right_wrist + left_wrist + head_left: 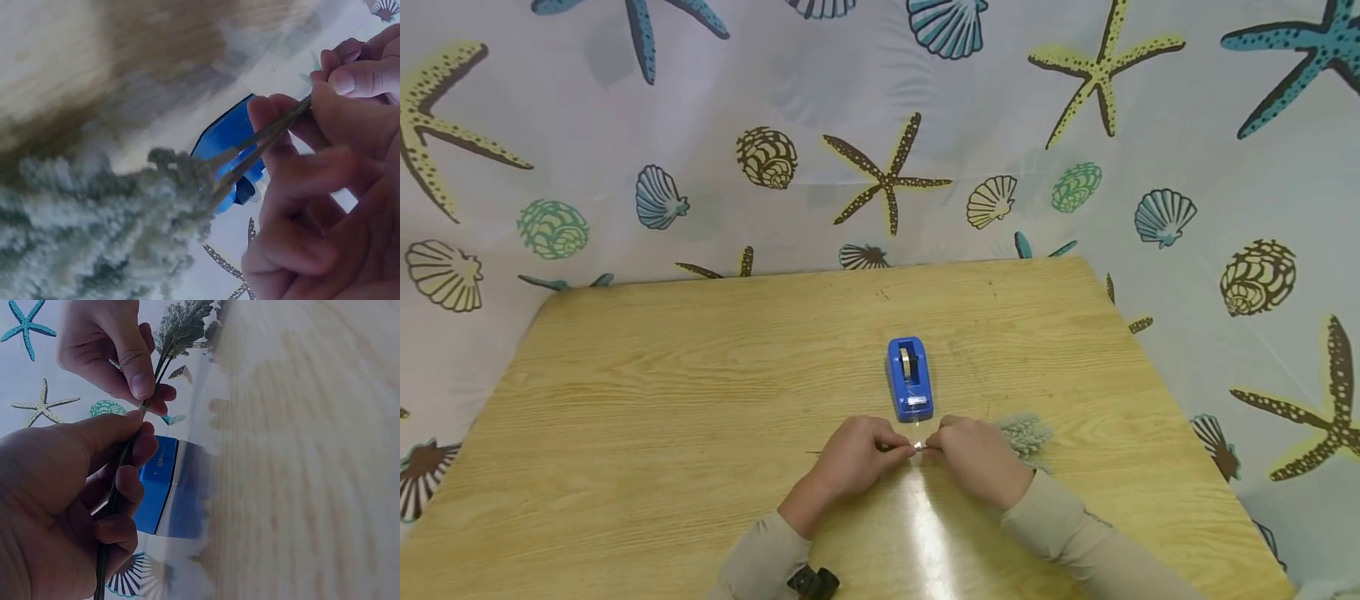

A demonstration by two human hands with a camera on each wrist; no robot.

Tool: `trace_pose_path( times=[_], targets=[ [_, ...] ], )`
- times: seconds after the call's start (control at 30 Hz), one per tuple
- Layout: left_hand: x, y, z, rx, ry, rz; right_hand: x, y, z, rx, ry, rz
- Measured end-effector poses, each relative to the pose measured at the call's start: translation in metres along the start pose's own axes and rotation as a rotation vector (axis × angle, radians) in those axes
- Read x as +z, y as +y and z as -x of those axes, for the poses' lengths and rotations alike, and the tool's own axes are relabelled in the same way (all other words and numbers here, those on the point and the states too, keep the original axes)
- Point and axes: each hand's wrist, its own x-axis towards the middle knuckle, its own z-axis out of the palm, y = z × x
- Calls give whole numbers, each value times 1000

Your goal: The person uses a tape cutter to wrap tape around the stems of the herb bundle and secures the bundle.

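A small bunch of artificial-looking greenery (1025,433) with frosted grey-green heads lies sideways between both hands, its heads to the right. My left hand (853,454) pinches the thin dark stems (106,550) between thumb and forefinger, the other fingers curled round their lower length. Close beside it, my right hand (981,458) pinches the same stems nearer the frosted heads (106,231). A shiny bit of clear tape (919,446) shows at the stems between the fingertips. Just beyond the hands stands a blue tape dispenser (910,379) with its roll in place.
The wood-grain table (662,400) spreads under everything. Behind it and at the sides hangs a white cloth (700,108) printed with starfish and shells. A black device (814,583) is strapped at the left wrist.
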Motion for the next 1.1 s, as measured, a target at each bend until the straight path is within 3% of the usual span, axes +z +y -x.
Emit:
trace_pose_path(
  times=[0.43, 0.7, 0.9, 1.1],
  targets=[
    [0, 0, -1, 8, 14, -25, 0, 1, 0, -16, 71, 72],
    [2, -3, -1, -27, 54, 28, 3, 2, -1, -18, 118, 80],
    [2, -2, -1, -16, 82, 44, 2, 4, -3, -10, 90, 55],
    [2, 0, -2, 13, 138, 37, -6, 6, -4, 0, 10, 46]
  ],
)
